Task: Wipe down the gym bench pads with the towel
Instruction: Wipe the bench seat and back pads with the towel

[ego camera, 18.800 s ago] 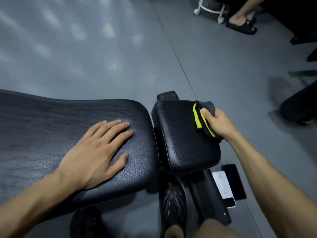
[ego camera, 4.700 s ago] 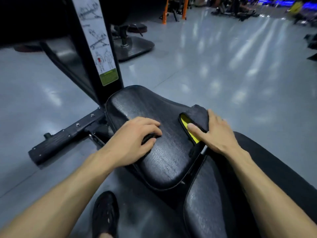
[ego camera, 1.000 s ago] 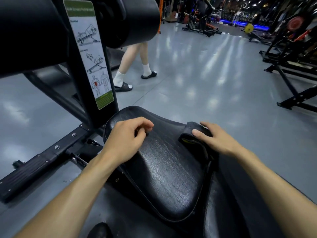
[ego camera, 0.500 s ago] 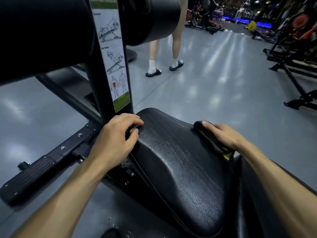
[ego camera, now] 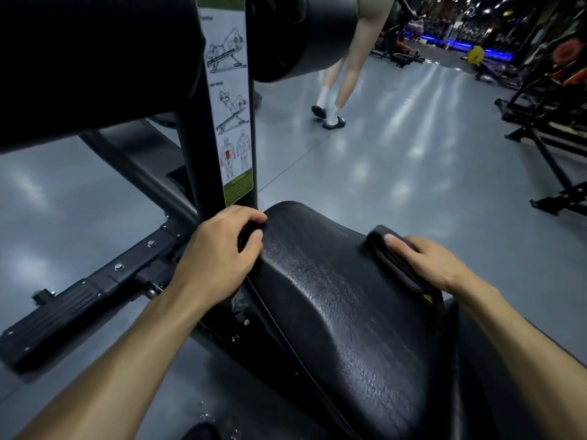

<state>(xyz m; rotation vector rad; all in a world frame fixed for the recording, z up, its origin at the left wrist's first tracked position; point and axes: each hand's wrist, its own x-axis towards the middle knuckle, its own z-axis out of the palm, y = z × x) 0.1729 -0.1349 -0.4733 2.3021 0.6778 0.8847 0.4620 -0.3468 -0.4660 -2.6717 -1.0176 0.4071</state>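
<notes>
Seat pad (ego camera: 343,306) of black textured vinyl filling the lower centre of the frame, sloping up toward its rounded far end. Folded dark towel (ego camera: 397,265) lying on the pad's right edge, right of centre, with a sliver of yellow-green trim showing at its near end. Right hand (ego camera: 428,265) laid over the towel, thumb stretched along its inner side, the fingers over the far side and mostly out of sight, pressing it onto the pad. Left hand (ego camera: 219,258) at the pad's upper left rim, fingers curled over the edge and gripping it, just below the black upright post (ego camera: 197,138). White instruction sticker (ego camera: 230,100) with exercise diagrams and a green foot running down that post. Thick black roller pads (ego camera: 305,33) across the top of the frame. Black footrest bar (ego camera: 79,300) reaching out to the lower left over the grey gym floor (ego camera: 413,160).

Against half a second earlier: both hands and the towel in much the same spots on the pad, the view slightly nearer and higher, less of the towel's yellow showing. Passer-by in white socks and dark slides (ego camera: 333,119), then left of the roller's end, now farther right in the upper centre. Other machines (ego camera: 546,90) at the upper right.
</notes>
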